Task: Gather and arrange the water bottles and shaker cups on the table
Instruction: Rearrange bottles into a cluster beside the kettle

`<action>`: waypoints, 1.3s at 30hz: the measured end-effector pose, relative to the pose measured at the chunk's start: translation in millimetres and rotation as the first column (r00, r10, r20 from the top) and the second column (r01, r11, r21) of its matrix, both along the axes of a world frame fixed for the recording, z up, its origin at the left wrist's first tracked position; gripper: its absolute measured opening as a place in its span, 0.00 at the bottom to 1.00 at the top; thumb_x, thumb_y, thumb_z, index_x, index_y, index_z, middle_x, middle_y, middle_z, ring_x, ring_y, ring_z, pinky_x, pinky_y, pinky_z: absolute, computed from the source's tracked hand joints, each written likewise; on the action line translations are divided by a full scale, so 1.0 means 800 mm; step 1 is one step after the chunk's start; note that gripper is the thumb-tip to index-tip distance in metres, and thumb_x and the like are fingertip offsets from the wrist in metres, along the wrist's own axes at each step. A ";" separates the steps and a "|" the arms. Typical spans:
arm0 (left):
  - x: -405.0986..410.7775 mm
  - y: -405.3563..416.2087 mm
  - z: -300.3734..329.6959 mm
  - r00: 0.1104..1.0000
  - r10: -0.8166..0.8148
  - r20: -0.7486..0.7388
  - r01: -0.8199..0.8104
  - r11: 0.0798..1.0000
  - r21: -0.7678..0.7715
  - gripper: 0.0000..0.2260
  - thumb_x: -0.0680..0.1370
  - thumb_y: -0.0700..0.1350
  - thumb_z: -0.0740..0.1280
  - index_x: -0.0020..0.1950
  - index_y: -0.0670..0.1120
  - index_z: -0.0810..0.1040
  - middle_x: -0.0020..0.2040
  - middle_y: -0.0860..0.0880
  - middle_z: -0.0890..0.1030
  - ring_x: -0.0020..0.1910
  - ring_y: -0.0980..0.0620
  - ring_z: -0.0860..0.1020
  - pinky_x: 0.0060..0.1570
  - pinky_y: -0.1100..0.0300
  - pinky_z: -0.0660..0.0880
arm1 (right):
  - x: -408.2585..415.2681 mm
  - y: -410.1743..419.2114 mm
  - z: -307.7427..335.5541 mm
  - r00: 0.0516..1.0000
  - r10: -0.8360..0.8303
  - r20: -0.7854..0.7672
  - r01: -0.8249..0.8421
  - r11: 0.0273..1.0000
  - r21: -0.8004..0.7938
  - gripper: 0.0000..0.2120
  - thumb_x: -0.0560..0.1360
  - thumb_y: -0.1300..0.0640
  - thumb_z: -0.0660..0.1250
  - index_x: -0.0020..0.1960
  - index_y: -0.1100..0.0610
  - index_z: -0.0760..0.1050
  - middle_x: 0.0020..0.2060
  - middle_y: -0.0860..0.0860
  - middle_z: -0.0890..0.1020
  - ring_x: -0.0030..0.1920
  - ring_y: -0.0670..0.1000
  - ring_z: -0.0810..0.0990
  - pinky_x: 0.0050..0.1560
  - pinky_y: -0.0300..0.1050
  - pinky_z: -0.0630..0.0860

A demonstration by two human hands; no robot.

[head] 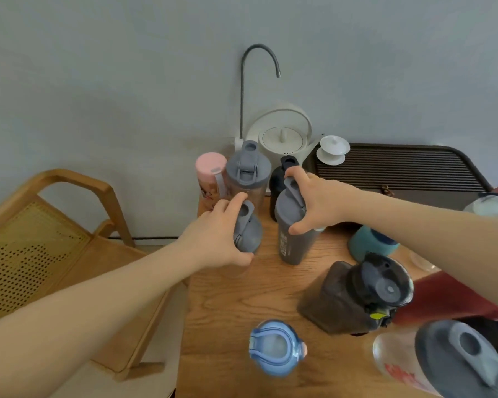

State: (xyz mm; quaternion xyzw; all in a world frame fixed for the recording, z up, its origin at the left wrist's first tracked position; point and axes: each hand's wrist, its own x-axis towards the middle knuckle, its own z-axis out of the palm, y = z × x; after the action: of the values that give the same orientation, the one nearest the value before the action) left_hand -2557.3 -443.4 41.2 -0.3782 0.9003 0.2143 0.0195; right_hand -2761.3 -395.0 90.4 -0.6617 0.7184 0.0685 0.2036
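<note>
My left hand [216,237] grips the grey lid of a clear shaker cup [246,234] near the table's left edge. My right hand [314,202] holds the lid of a dark grey shaker cup [289,242] standing beside it. Behind them stand a pink bottle [209,176], a clear shaker with a grey lid [247,170] and a black bottle [279,179]. Nearer me are a teal bottle [368,242], a large smoky jug with a black lid [354,297], a light blue bottle [275,347] and a clear shaker with red print [440,363].
The wooden table [227,305] ends at its left edge beside a rattan chair [41,239]. A white kettle [282,139] under a curved spout, a white lidded cup [332,150] and a dark slatted tray [400,168] sit at the back by the wall.
</note>
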 end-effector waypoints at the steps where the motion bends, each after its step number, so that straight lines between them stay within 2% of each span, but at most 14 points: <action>1: 0.008 -0.011 0.000 0.999 0.036 -0.008 -0.036 0.999 -0.003 0.47 0.64 0.57 0.72 0.73 0.56 0.44 0.70 0.45 0.62 0.60 0.43 0.72 0.51 0.51 0.75 | 0.008 -0.003 -0.001 1.000 -0.013 -0.026 0.012 1.000 -0.009 0.48 0.63 0.42 0.73 0.72 0.49 0.47 0.62 0.58 0.70 0.50 0.60 0.77 0.51 0.57 0.78; 3: 0.022 -0.033 0.002 0.995 0.099 -0.030 -0.099 0.995 0.023 0.47 0.65 0.57 0.72 0.73 0.55 0.43 0.72 0.45 0.60 0.62 0.42 0.71 0.52 0.51 0.73 | 0.027 -0.008 -0.006 0.997 -0.049 -0.054 0.047 0.998 -0.039 0.48 0.63 0.42 0.72 0.72 0.49 0.46 0.61 0.57 0.70 0.46 0.59 0.76 0.47 0.54 0.78; 6: 0.031 -0.058 0.004 0.995 0.092 -0.039 -0.091 0.995 0.028 0.46 0.66 0.57 0.71 0.73 0.53 0.44 0.72 0.44 0.59 0.60 0.40 0.72 0.49 0.51 0.73 | 0.052 -0.020 -0.015 0.990 -0.138 -0.012 0.136 0.985 -0.103 0.46 0.64 0.41 0.71 0.72 0.49 0.48 0.62 0.57 0.70 0.47 0.61 0.78 0.43 0.51 0.76; 10: 0.033 -0.074 -0.004 0.999 0.028 -0.028 -0.030 0.997 -0.075 0.46 0.66 0.60 0.70 0.73 0.53 0.44 0.72 0.44 0.59 0.57 0.39 0.73 0.43 0.52 0.72 | 0.079 -0.032 -0.022 0.974 -0.222 0.037 0.225 0.965 -0.138 0.45 0.64 0.41 0.72 0.71 0.49 0.49 0.61 0.58 0.70 0.48 0.61 0.79 0.46 0.54 0.78; 17: 0.023 -0.097 -0.007 0.993 0.080 -0.090 -0.089 0.991 -0.097 0.44 0.65 0.58 0.71 0.72 0.47 0.49 0.68 0.42 0.61 0.61 0.40 0.66 0.47 0.51 0.70 | 0.107 -0.044 -0.020 0.939 -0.336 0.079 0.344 0.928 -0.145 0.46 0.65 0.42 0.72 0.73 0.51 0.47 0.64 0.59 0.66 0.52 0.63 0.78 0.52 0.58 0.78; 20: 0.026 -0.102 -0.009 0.995 0.050 -0.083 -0.061 0.990 -0.130 0.45 0.65 0.59 0.71 0.72 0.46 0.50 0.69 0.41 0.60 0.65 0.39 0.63 0.55 0.47 0.70 | 0.109 -0.047 -0.019 0.924 -0.376 0.070 0.381 0.918 -0.110 0.50 0.66 0.40 0.71 0.74 0.49 0.42 0.68 0.62 0.63 0.55 0.64 0.77 0.55 0.59 0.77; 23: 0.027 -0.096 -0.004 0.995 -0.027 -0.097 0.003 0.970 -0.241 0.47 0.65 0.61 0.70 0.73 0.45 0.47 0.75 0.42 0.49 0.73 0.39 0.49 0.69 0.43 0.57 | 0.094 -0.034 0.001 0.924 -0.382 0.001 0.381 0.923 -0.061 0.55 0.65 0.35 0.69 0.75 0.49 0.35 0.74 0.60 0.57 0.64 0.64 0.72 0.62 0.59 0.72; 25: 0.024 -0.081 0.006 0.974 -0.128 -0.189 0.061 0.944 -0.323 0.43 0.68 0.58 0.69 0.74 0.45 0.49 0.76 0.42 0.46 0.74 0.41 0.45 0.71 0.44 0.50 | 0.074 -0.011 0.028 0.919 -0.388 0.063 0.393 0.915 -0.093 0.48 0.68 0.36 0.67 0.76 0.52 0.42 0.73 0.58 0.61 0.68 0.60 0.69 0.65 0.55 0.68; 27: 0.014 -0.058 0.017 0.901 -0.284 -0.329 0.149 0.913 -0.380 0.36 0.70 0.55 0.67 0.72 0.44 0.56 0.76 0.41 0.50 0.74 0.42 0.47 0.71 0.47 0.49 | 0.045 0.021 0.052 0.917 -0.392 0.079 0.399 0.904 -0.154 0.38 0.72 0.40 0.64 0.74 0.55 0.54 0.71 0.56 0.67 0.68 0.56 0.69 0.66 0.50 0.65; 29: -0.005 -0.030 0.025 0.788 -0.451 -0.420 0.287 0.872 -0.397 0.30 0.71 0.54 0.63 0.69 0.44 0.63 0.74 0.41 0.58 0.72 0.44 0.51 0.69 0.50 0.52 | 0.010 0.055 0.061 0.907 -0.422 -0.009 0.412 0.890 -0.197 0.30 0.74 0.44 0.63 0.71 0.56 0.62 0.68 0.56 0.71 0.66 0.55 0.70 0.65 0.49 0.66; 31: -0.030 0.000 0.031 0.700 -0.583 -0.413 0.472 0.811 -0.344 0.28 0.71 0.55 0.63 0.68 0.45 0.66 0.73 0.43 0.61 0.72 0.46 0.56 0.71 0.51 0.55 | -0.020 0.086 0.057 0.882 -0.466 -0.066 0.451 0.877 -0.168 0.26 0.75 0.47 0.64 0.69 0.58 0.66 0.66 0.56 0.73 0.65 0.56 0.72 0.64 0.49 0.67; 34: -0.070 0.046 0.040 0.655 -0.670 -0.350 0.675 0.727 -0.126 0.31 0.71 0.55 0.69 0.70 0.48 0.62 0.74 0.48 0.60 0.72 0.52 0.57 0.69 0.59 0.55 | -0.057 0.114 0.035 0.871 -0.480 -0.099 0.476 0.877 -0.068 0.25 0.75 0.50 0.65 0.69 0.58 0.66 0.65 0.57 0.72 0.64 0.57 0.71 0.63 0.50 0.68; 36: -0.095 0.069 0.043 0.666 -0.683 -0.300 0.714 0.700 -0.008 0.36 0.69 0.57 0.70 0.72 0.51 0.57 0.73 0.51 0.61 0.71 0.54 0.59 0.67 0.59 0.58 | -0.079 0.121 0.020 0.876 -0.472 -0.100 0.473 0.881 -0.018 0.27 0.75 0.50 0.65 0.71 0.57 0.62 0.67 0.58 0.69 0.65 0.58 0.71 0.64 0.50 0.68; 39: -0.115 0.088 0.040 0.730 -0.632 -0.261 0.663 0.747 0.046 0.38 0.66 0.58 0.73 0.71 0.53 0.57 0.69 0.54 0.66 0.66 0.55 0.66 0.63 0.58 0.68 | -0.102 0.122 0.003 0.884 -0.460 -0.077 0.464 0.886 0.027 0.32 0.75 0.50 0.64 0.74 0.55 0.55 0.73 0.57 0.62 0.68 0.59 0.68 0.66 0.53 0.68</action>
State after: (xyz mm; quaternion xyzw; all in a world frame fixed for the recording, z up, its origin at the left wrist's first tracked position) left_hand -2649.6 -373.4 73.3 -0.0107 0.9548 0.2967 0.0149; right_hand -2843.0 -297.2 92.9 -0.4642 0.8601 0.0566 0.2037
